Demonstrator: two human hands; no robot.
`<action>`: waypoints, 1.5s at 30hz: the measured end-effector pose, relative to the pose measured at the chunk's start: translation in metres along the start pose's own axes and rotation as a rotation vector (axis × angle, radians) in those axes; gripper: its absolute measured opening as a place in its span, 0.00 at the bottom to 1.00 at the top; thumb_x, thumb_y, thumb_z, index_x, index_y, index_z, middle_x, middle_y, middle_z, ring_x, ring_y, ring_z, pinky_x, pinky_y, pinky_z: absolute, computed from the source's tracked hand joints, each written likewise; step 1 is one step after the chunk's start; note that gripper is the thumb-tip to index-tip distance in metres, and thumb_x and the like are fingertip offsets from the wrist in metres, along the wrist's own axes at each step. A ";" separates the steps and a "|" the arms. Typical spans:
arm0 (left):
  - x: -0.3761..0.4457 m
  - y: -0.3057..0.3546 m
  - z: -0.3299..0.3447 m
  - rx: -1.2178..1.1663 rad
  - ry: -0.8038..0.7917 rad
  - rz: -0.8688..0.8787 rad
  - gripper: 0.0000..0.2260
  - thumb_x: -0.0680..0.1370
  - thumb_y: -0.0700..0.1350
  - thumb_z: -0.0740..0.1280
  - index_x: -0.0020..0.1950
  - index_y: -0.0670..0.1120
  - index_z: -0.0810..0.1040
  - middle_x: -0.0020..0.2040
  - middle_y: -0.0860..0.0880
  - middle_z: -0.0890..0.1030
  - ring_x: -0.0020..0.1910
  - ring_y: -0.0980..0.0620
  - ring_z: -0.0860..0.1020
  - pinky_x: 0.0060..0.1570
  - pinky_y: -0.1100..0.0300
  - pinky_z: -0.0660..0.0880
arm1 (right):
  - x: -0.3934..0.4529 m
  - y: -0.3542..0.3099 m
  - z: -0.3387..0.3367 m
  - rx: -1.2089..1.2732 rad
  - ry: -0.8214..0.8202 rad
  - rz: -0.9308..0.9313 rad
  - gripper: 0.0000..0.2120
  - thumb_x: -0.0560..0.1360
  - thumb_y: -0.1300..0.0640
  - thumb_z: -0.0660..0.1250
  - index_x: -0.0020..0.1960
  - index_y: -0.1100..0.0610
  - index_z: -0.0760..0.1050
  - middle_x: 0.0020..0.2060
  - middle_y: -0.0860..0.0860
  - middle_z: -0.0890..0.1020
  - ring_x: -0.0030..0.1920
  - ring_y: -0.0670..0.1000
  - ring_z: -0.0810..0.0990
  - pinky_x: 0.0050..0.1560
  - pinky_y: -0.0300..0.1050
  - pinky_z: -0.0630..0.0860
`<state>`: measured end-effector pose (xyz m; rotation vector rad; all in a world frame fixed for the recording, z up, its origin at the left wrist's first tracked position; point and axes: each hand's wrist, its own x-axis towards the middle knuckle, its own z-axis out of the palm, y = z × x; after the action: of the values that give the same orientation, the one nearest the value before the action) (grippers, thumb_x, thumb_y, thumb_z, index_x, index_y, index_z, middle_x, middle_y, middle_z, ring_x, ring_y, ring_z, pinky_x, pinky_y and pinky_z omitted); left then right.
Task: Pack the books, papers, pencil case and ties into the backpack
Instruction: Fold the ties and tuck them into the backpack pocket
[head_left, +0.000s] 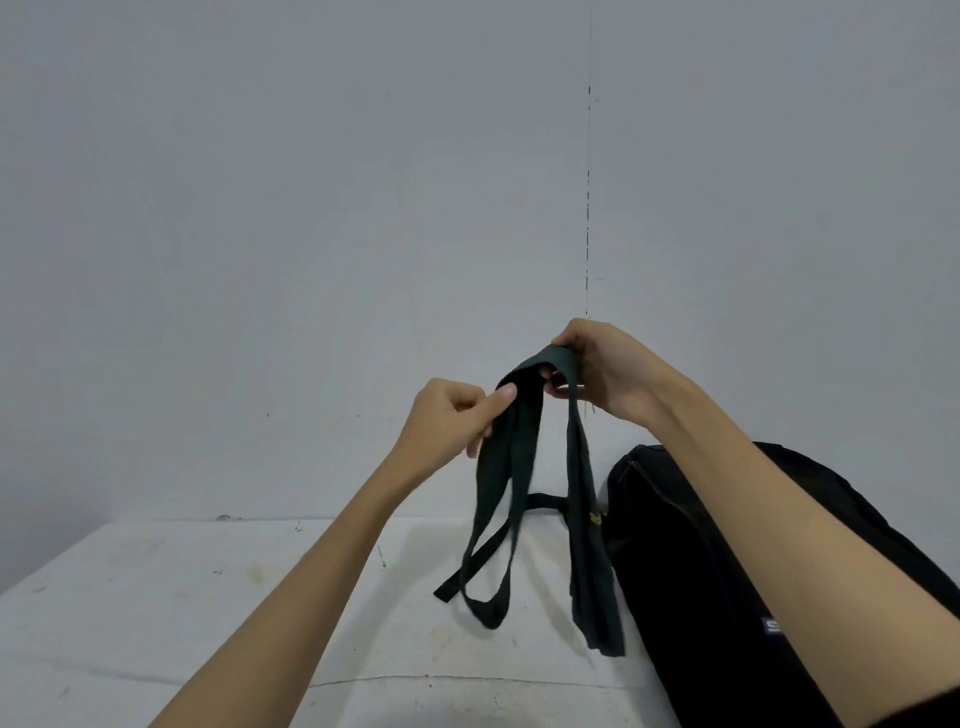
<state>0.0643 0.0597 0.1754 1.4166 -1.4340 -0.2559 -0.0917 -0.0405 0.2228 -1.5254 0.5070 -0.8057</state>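
The backpack (701, 571) bears a small white label (lettering partly hidden, unreadable).

Both your arms are bare and reach forward and upward, with the hands raised in front of you. Your left hand (452, 421) is the lower one, at the left of the dark green tie (524, 467). Its fingers are curled, and the thumb and the first finger pinch the tie a little under its top fold. Your right hand (602, 371) is higher, at the right of the tie. Its wrist is bent, its thumb lies on top of the fold, and the fingers curl under it, so this hand grips the tie at its highest point. The two hands are near each other but do not touch.
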 end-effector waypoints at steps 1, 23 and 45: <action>-0.002 -0.004 0.004 0.009 0.128 0.041 0.18 0.74 0.52 0.70 0.29 0.46 0.68 0.25 0.52 0.69 0.26 0.56 0.66 0.31 0.65 0.63 | 0.001 0.000 0.000 -0.008 -0.005 0.005 0.09 0.74 0.61 0.58 0.37 0.61 0.72 0.29 0.55 0.78 0.31 0.53 0.77 0.51 0.49 0.74; -0.003 -0.049 0.048 -0.191 -0.013 -0.087 0.08 0.81 0.42 0.59 0.44 0.46 0.74 0.34 0.50 0.69 0.30 0.56 0.69 0.39 0.62 0.72 | 0.006 -0.013 0.015 -0.068 0.145 -0.033 0.12 0.77 0.55 0.62 0.36 0.57 0.72 0.27 0.51 0.78 0.29 0.51 0.80 0.49 0.48 0.74; -0.048 -0.094 0.077 -0.181 -0.187 -0.321 0.20 0.73 0.36 0.69 0.60 0.50 0.67 0.51 0.50 0.73 0.49 0.55 0.74 0.46 0.65 0.72 | 0.004 -0.021 0.015 0.130 0.232 -0.129 0.12 0.78 0.55 0.62 0.38 0.58 0.70 0.28 0.52 0.75 0.27 0.51 0.73 0.35 0.42 0.73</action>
<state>0.0494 0.0347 0.0481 1.4974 -1.2886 -0.7208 -0.0811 -0.0308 0.2449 -1.3621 0.5190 -1.1032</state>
